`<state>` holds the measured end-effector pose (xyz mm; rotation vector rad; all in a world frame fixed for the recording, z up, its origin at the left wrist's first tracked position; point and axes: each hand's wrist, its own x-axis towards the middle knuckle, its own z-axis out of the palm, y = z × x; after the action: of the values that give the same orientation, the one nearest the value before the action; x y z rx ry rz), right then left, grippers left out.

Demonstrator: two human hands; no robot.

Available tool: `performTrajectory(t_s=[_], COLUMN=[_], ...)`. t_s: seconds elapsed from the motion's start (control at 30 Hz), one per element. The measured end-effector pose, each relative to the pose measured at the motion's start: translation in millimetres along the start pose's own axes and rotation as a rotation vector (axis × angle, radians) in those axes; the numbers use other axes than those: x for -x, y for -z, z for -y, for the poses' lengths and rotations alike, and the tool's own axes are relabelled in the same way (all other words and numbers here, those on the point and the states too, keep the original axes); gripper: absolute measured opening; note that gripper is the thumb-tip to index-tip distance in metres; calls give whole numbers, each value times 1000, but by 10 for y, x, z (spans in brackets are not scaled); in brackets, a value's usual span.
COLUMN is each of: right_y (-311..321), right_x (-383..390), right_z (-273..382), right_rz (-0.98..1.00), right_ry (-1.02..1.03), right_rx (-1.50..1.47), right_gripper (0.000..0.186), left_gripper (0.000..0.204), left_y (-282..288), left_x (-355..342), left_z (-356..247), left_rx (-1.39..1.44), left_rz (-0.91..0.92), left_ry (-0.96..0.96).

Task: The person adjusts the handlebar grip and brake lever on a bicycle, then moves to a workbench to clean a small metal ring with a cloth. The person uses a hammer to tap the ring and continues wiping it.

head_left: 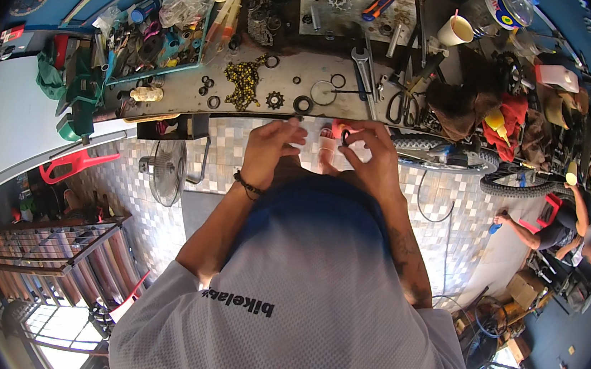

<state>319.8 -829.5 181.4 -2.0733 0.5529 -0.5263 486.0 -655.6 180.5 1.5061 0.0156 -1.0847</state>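
My left hand (pixel 270 149) is raised at the near edge of the bench (pixel 174 107), fingers curled, with a small dark piece at the fingertips that I cannot make out. My right hand (pixel 374 157) pinches a small black ring (pixel 345 138) between thumb and finger. Just beyond them lie another black ring (pixel 302 104), a small cog (pixel 274 100), a gold-and-black chain (pixel 243 82), a thin wire loop (pixel 323 94) and a long wrench (pixel 363 73).
A teal tool tray (pixel 156 33) sits left on the bench; scissors (pixel 400 109), rags (pixel 459 104) and a cup (pixel 456 30) sit right. Below are a fan (pixel 167 171) and bicycle wheels (pixel 450 154). Another person (pixel 556 241) is low at the right with a blue object in one hand.
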Motion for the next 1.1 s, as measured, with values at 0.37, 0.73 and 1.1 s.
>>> performTrajectory(t_s=[0.37, 0.73, 1.1], right_y=[-590, -1400, -2724], right_x=[-333, 493, 4469], right_z=[-579, 81, -1959], right_rz=[-170, -214, -541], right_ry=[-19, -435, -1505], right_rx=[309, -214, 381], right_gripper=[22, 17, 51], left_gripper=[34, 43, 34], left_y=[603, 670, 1907], left_x=[275, -43, -714], left_z=[441, 25, 744], left_rx=[38, -214, -708], left_rz=[-159, 546, 520], left_ry=[46, 118, 330])
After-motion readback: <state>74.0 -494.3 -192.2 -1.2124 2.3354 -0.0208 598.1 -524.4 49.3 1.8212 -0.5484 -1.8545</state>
